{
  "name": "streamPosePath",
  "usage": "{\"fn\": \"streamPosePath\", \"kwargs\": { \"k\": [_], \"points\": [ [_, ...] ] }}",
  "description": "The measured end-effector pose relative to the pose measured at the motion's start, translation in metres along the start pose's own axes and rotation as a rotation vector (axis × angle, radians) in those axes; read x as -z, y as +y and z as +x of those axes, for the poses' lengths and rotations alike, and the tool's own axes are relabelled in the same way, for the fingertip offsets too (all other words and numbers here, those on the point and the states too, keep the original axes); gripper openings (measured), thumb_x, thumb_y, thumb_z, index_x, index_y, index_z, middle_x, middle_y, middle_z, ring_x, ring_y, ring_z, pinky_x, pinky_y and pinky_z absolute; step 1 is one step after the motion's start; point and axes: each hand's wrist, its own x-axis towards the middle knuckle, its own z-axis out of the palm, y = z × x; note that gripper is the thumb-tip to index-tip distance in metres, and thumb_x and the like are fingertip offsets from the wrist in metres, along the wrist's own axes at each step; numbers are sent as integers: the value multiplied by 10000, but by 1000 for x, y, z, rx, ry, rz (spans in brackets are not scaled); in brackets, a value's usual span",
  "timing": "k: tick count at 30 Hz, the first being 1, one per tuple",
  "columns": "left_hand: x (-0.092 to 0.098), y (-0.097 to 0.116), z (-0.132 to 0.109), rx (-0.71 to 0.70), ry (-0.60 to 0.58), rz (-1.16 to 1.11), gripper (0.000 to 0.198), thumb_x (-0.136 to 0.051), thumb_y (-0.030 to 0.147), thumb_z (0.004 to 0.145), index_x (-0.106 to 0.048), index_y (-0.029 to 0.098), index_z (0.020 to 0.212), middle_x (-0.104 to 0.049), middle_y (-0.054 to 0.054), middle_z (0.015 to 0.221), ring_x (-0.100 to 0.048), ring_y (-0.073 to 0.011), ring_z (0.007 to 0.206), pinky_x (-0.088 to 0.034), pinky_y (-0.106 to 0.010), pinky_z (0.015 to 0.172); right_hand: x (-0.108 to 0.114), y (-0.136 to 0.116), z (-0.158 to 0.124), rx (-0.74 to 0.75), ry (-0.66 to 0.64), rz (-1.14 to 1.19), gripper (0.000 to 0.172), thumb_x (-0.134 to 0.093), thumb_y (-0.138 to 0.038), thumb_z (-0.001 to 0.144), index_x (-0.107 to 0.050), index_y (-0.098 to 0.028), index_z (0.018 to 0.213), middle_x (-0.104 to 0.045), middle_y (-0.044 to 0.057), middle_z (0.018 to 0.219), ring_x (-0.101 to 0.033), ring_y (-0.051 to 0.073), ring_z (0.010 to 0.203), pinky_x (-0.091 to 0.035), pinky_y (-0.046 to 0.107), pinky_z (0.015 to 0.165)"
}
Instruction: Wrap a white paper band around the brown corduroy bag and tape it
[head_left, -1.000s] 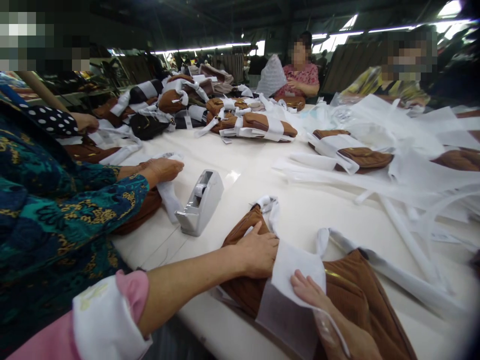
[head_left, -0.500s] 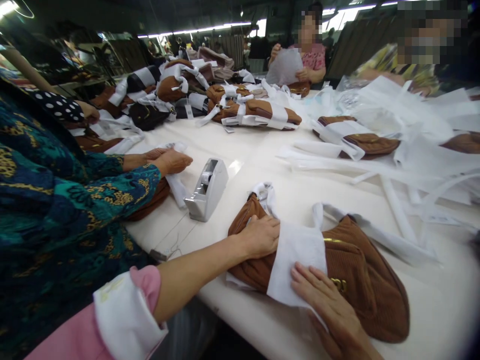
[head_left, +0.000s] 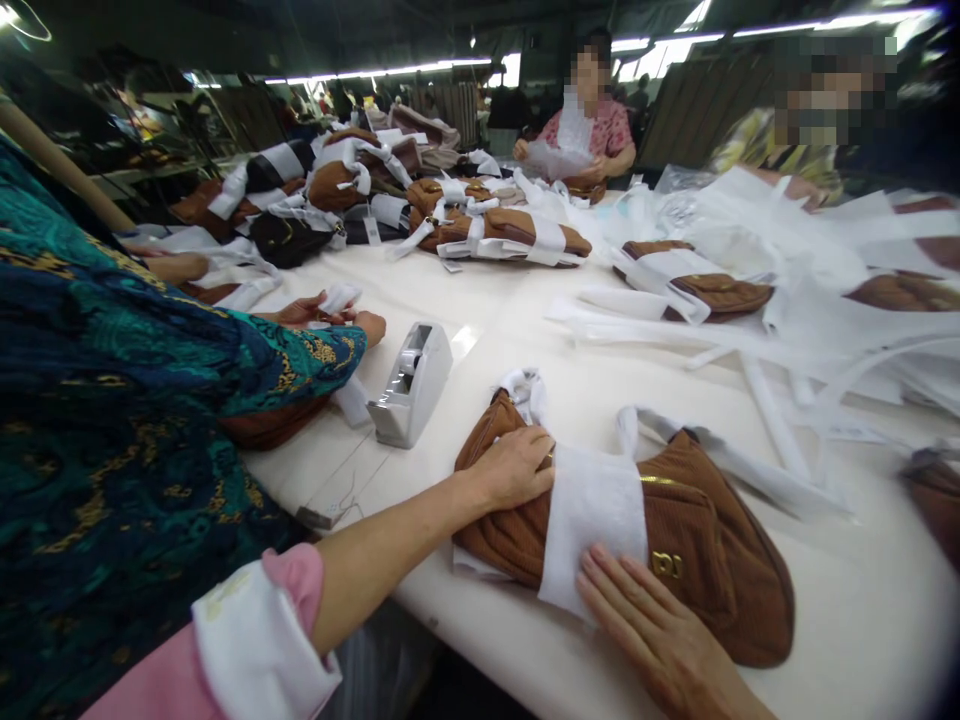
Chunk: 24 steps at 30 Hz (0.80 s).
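A brown corduroy bag with a gold zip and gold metal emblem lies on the table in front of me. A white paper band wraps over its middle. My left hand rests on the bag at the band's left edge, fingers lying over the fabric. Flat on the band's lower right part is my right hand, its fingers stretched out and close together. The strap is wrapped in white material and lies behind the bag. What is under the bag is hidden.
A grey tape dispenser stands left of the bag. Beside me a co-worker's sleeve reaches over the table. Wrapped bags are piled at the back, and white sheets lie at the right. Two people sit across the table.
My right hand has flattened over the band's lower part, and its lower edge now lies closer to the bag. My left hand stays almost in place. The co-worker's arm moved right.
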Motion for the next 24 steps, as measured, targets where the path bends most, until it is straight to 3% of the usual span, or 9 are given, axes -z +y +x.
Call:
{"fn": "streamPosePath", "kwargs": {
  "k": [4,7,9,12,14,16,18,20,24],
  "points": [
    [15,18,-5,15,133,5,345,-411,188,812,-456,117,1146,-486,-106,1208,-427,-187,1149,-351,-333,1007,-1,-2,2,-9,15,-79,447,-348,-83,833,-451,-103,1267,-390,86,1350,-324,221,1255,-366,346,1016],
    [7,47,-19,-38,268,38,452,-353,268,874,-341,93,1290,-318,-129,1389,-224,-209,1311,-224,-377,1091,-2,-6,6,-13,6,-118,427,-375,-107,834,-471,-106,1250,-432,92,1320,-374,230,1227,-431,350,960],
    [-8,63,-30,-165,194,73,538,-321,390,898,-273,88,1340,-264,-130,1424,-140,-229,1342,-194,-401,1100,2,-9,10,-48,54,-88,404,-377,-96,822,-522,-117,1199,-535,86,1226,-447,227,1174,-465,362,923],
    [-32,70,-41,-275,69,137,606,-287,494,894,-236,119,1367,-227,-115,1442,-87,-245,1352,-155,-428,1102,22,-5,14,-99,138,57,360,-388,-176,836,-572,-229,1142,-623,15,1104,-499,186,1127,-477,336,914],
    [-40,68,-42,-263,40,167,622,-291,518,885,-215,147,1379,-181,-105,1458,-58,-256,1354,-140,-441,1100,38,8,13,-177,157,111,379,-405,-229,846,-523,-281,1202,-576,5,1179,-453,180,1173,-431,354,966],
    [-42,64,-41,-246,33,183,656,-305,551,867,-194,168,1388,-150,-98,1466,-47,-266,1354,-138,-448,1096,43,28,9,-333,158,73,454,-415,-231,851,-417,-245,1305,-466,53,1301,-364,229,1240,-326,468,1027],
    [-41,63,-37,-242,22,199,681,-309,580,853,-183,183,1392,-135,-93,1470,-44,-275,1353,-129,-457,1093,32,54,3,-509,114,20,506,-389,-243,871,-306,-191,1368,-373,103,1364,-292,275,1274,-252,573,1019],
    [-41,62,-33,-249,8,217,679,-303,583,852,-181,191,1393,-129,-90,1471,-41,-280,1352,-108,-463,1092,8,80,-2,-616,24,40,495,-320,-277,906,-247,-189,1387,-339,101,1384,-267,257,1286,-272,573,1002],
    [-41,62,-24,-258,-12,235,659,-287,576,860,-196,193,1389,-138,-85,1471,-39,-283,1352,-66,-464,1093,-28,116,-8,-659,-109,252,448,-211,-298,936,-319,-162,1350,-354,87,1377,-297,197,1275,-322,486,1009]
  ]
}}
